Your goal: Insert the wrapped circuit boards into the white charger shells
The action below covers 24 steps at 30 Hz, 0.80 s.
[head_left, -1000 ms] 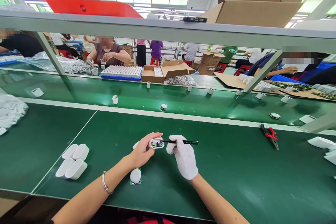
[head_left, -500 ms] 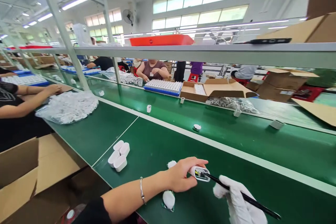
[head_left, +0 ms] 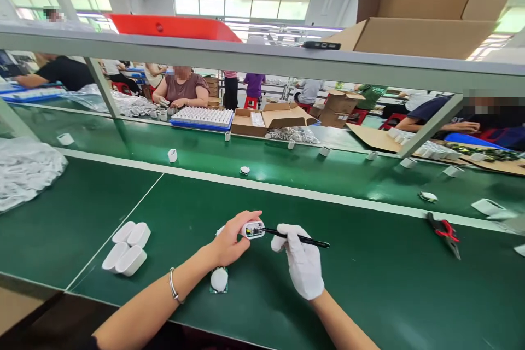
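Observation:
My bare left hand (head_left: pixel 230 240) is closed around a small white plastic housing (head_left: pixel 247 234), its open end turned to the right. Inside the housing some electronic parts show, with a bit of yellow. In a white glove, my right hand (head_left: pixel 298 257) grips black tweezers (head_left: pixel 314 241), whose tips reach into the housing's opening. Just below my left wrist lies a green circuit board with a round white part (head_left: pixel 219 279). Another white piece (head_left: pixel 220 230) is partly hidden behind my left hand.
Several white housings (head_left: pixel 130 260) stand grouped at left. Red-handled pliers (head_left: pixel 445 234) lie at right. Beyond the white strip (head_left: pixel 283 195), housings and boards sit spread along the green belt. A shelf (head_left: pixel 262 60) crosses above; co-workers sit on the far side.
The view has swung right and down, bringing the pliers and the right side of the table into sight. Both hands keep their holds, with the tweezers still in the housing.

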Tool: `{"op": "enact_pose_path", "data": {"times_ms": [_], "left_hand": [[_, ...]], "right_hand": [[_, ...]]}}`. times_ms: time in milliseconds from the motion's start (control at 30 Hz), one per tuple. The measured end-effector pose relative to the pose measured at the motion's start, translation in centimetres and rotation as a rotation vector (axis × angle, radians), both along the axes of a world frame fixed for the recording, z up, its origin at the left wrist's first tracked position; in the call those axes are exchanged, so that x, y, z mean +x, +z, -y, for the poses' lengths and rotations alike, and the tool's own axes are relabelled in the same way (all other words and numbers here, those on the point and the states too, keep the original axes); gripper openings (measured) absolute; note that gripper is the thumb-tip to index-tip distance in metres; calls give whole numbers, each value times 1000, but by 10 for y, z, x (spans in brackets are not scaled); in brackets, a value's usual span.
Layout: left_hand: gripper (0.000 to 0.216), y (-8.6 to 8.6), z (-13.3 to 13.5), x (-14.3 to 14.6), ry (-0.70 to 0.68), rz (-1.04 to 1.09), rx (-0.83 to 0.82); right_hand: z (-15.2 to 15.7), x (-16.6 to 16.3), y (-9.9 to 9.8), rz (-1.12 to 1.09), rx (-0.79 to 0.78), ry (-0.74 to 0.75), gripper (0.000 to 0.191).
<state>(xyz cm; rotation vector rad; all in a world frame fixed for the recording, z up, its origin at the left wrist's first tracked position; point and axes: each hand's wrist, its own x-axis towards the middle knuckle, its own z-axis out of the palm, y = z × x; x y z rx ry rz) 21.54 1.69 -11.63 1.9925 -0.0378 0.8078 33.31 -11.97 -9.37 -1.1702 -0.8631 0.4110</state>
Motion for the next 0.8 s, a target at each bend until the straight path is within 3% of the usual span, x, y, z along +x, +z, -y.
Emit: {"op": "enact_pose_path", "data": {"times_ms": [200,800], "left_hand": [[71,0,1,0,3,-2,-2],[73,4,-5,-2,117,-32,177]], "right_hand": [[4,1,1,-4,72,-6,27],[12,6,9,566,-15,185,20]]}}
